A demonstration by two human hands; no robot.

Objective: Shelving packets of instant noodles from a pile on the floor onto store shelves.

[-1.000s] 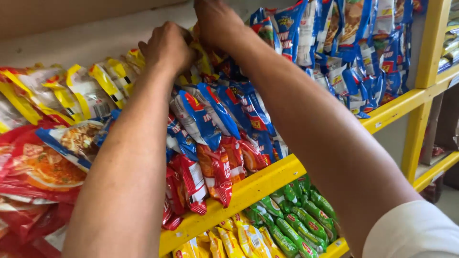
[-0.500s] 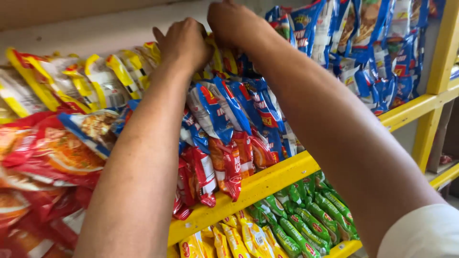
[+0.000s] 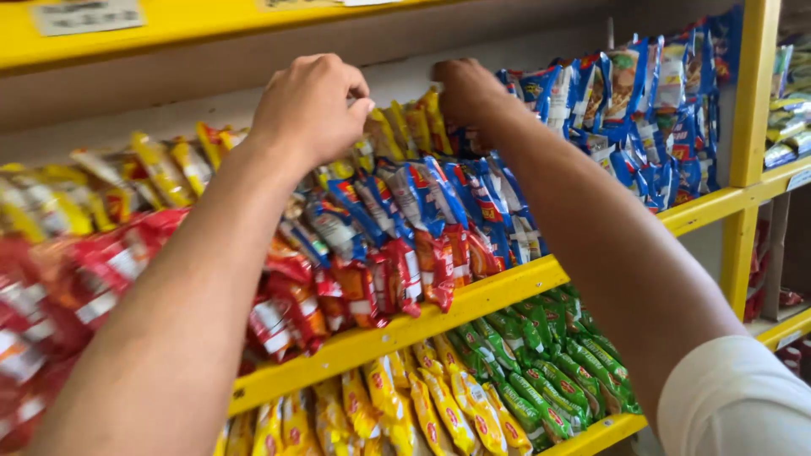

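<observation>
Glossy yellow packets (image 3: pixel 405 127): left hand (image 3: pixel 311 105) fingers pinched on tops; right hand (image 3: pixel 463 89) fingers curled, grip unclear.

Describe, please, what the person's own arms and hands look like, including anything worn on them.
Both hands, the left hand and the right hand, are bare: no gloves, rings or watch visible. Both forearms are uncovered. A white short sleeve covers the right upper arm.

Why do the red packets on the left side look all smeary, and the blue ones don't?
In the head view, the red packets at the left edge are smeared by motion blur, like the left forearm close to the camera; the blue packets on the right look sharper, with soft glare on their shiny wrappers; light is even, with shade under the yellow shelf.
</observation>
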